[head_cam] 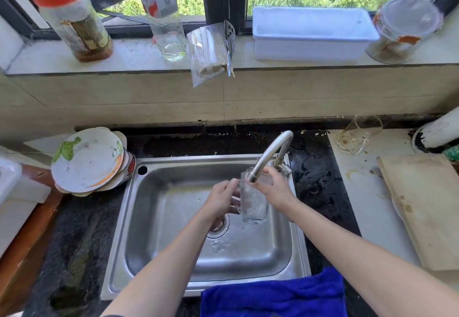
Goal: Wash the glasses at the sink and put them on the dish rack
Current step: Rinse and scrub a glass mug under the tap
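- A clear glass (254,207) hung upright over the steel sink (159,217), just under the faucet (273,150) spout.
- The left hand (221,200) gripped its side — the right hand (273,187) curled round its rim.
- A second glass (357,135) sat on the bench (352,187), well apart.

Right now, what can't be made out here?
Dish rack: not identifiable in the head view.
Faucet spout tip: behind the glass rim; water flow unclear.
Drain: partly covered by the left hand.
Right hand fingertips: hidden behind the glass.
Second glass on counter: blurred, pose unclear.
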Demonstrator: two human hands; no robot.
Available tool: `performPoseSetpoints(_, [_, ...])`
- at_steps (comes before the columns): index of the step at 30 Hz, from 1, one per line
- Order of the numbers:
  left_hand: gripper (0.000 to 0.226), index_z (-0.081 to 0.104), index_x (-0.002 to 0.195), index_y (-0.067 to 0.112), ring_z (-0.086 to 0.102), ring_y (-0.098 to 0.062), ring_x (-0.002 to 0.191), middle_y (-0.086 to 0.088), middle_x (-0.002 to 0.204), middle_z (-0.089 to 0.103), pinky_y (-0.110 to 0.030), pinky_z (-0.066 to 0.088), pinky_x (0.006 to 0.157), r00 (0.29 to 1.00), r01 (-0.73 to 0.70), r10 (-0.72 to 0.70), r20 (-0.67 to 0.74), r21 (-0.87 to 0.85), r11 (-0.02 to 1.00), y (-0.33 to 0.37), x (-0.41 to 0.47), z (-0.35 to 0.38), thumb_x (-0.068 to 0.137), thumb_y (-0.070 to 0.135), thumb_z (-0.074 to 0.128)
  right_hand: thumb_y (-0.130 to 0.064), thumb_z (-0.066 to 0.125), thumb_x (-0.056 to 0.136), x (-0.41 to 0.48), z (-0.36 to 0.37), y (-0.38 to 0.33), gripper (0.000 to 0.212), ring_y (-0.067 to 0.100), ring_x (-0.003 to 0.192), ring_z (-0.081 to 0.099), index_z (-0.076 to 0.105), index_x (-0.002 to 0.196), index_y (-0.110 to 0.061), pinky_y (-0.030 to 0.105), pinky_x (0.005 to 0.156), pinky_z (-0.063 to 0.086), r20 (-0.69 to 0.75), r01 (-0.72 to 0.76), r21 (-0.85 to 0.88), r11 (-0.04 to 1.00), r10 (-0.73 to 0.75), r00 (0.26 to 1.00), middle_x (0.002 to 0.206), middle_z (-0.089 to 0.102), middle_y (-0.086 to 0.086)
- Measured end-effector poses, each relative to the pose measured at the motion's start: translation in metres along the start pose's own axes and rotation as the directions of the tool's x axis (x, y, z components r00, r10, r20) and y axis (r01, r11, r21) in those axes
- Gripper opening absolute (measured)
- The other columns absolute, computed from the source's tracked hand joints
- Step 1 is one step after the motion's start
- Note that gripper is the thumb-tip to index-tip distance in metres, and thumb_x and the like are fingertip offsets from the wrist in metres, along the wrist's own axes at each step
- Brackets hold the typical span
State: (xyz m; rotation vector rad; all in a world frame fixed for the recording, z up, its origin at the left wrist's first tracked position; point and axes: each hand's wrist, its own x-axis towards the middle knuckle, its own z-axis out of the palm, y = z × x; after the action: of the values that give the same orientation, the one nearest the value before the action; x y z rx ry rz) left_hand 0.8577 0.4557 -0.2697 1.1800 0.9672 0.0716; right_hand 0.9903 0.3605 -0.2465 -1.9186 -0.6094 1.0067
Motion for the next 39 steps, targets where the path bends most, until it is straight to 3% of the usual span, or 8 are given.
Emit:
performPoseSetpoints(7, [0.025,0.052,0.084,0.011,0.047,-0.02,0.055,-0.006,0.064,0.047,-0.028,0.043,0.047,0.999,-0.02,0.026,-0.04,0.139,0.99,0.021,0.006,0.047,0.096,0.032,0.049,-0.036,0.072,0.085,-0.013,-0.021,0.018,0.062,0.012,0.121,0.049,0.042,0.138,-0.024,0.034,0.1,0.043,-0.116,-0.064,0.161,0.985,0.083,0.99,0.135,0.048,-0.007])
performPoseSetpoints(10, [0.028,0.048,0.069,0.01,0.046,-0.02,0.045,-0.009,0.058,0.044,-0.031,0.044,0.049,0.998,-0.045,0.053,-0.043,0.163,0.986,0.032,0.007,0.05,0.095,0.004,0.041,-0.052,0.073,0.078,-0.011,-0.023,0.02,0.082,0.015,0.125,0.05,0.032,0.146,-0.031,0.047,0.105,0.043,-0.111,-0.131,0.332,0.934,0.177,0.978,0.138,0.044,-0.011])
performPoseSetpoints(13, [0.03,0.05,0.069,0.006,0.052,-0.022,0.048,-0.011,0.062,0.047,-0.033,0.053,0.051,0.998,-0.046,0.05,-0.029,0.132,0.99,0.041,0.006,0.042,0.092,-0.007,0.034,-0.068,0.071,0.066,-0.009,-0.018,0.02,0.077,0.019,0.114,0.061,0.052,0.133,-0.034,0.052,0.101,0.046,-0.018,-0.205,0.409,0.889,0.232,0.973,0.13,0.061,-0.006])
performPoseSetpoints(18, [0.019,0.049,0.117,0.019,0.062,-0.015,0.083,0.0,0.095,0.063,-0.035,0.052,0.077,0.99,-0.14,0.139,0.022,0.294,0.945,0.051,0.012,0.017,0.097,0.02,0.051,-0.049,0.056,0.091,-0.002,-0.015,0.006,0.049,0.009,0.098,0.054,0.056,0.132,-0.022,0.026,0.073,0.043,0.085,-0.249,0.302,0.92,0.234,0.968,0.122,0.059,-0.007])
performPoseSetpoints(21, [0.013,0.065,0.099,0.013,0.057,-0.009,0.075,0.002,0.082,0.065,-0.026,0.045,0.074,0.98,-0.197,0.166,0.112,0.372,0.907,0.058,0.011,0.005,0.096,0.02,0.054,-0.058,0.055,0.088,0.002,-0.009,-0.005,0.045,0.008,0.095,0.056,0.063,0.123,-0.029,0.027,0.071,0.044,0.208,-0.319,0.196,0.927,0.278,0.938,0.116,0.064,-0.008])
performPoseSetpoints(28, [0.028,0.053,0.075,0.008,0.059,-0.015,0.055,0.0,0.054,0.066,-0.017,0.046,0.05,0.991,-0.076,0.07,-0.117,-0.055,0.996,0.038,0.009,-0.008,0.101,0.012,0.042,-0.045,0.06,0.09,0.009,0.002,0.001,0.035,0.015,0.089,0.059,0.066,0.11,-0.017,0.032,0.059,0.055,0.019,-0.278,0.241,0.93,0.281,0.959,0.107,0.062,-0.002])
performPoseSetpoints(32, [0.02,0.055,0.084,0.009,0.068,-0.016,0.062,-0.005,0.064,0.072,-0.022,0.048,0.059,1.0,-0.004,0.004,-0.012,-0.056,0.998,0.038,0.0,0.005,0.1,0.012,0.044,-0.046,0.056,0.089,0.017,0.006,0.006,0.028,0.021,0.074,0.059,0.06,0.09,-0.019,0.038,0.066,0.054,-0.292,-0.203,0.142,0.969,0.237,0.926,0.082,0.061,-0.003])
performPoseSetpoints(39, [0.041,0.054,0.117,-0.002,0.071,-0.02,0.061,-0.011,0.072,0.073,-0.034,0.049,0.075,0.928,0.371,-0.336,0.162,-0.29,0.882,0.047,0.002,-0.011,0.104,0.029,0.032,-0.05,0.046,0.075,0.015,-0.007,-0.001,0.029,0.014,0.079,0.059,0.061,0.08,-0.025,0.036,0.074,0.046,-0.125,0.063,-0.212,0.975,-0.091,0.988,0.079,0.063,-0.009])
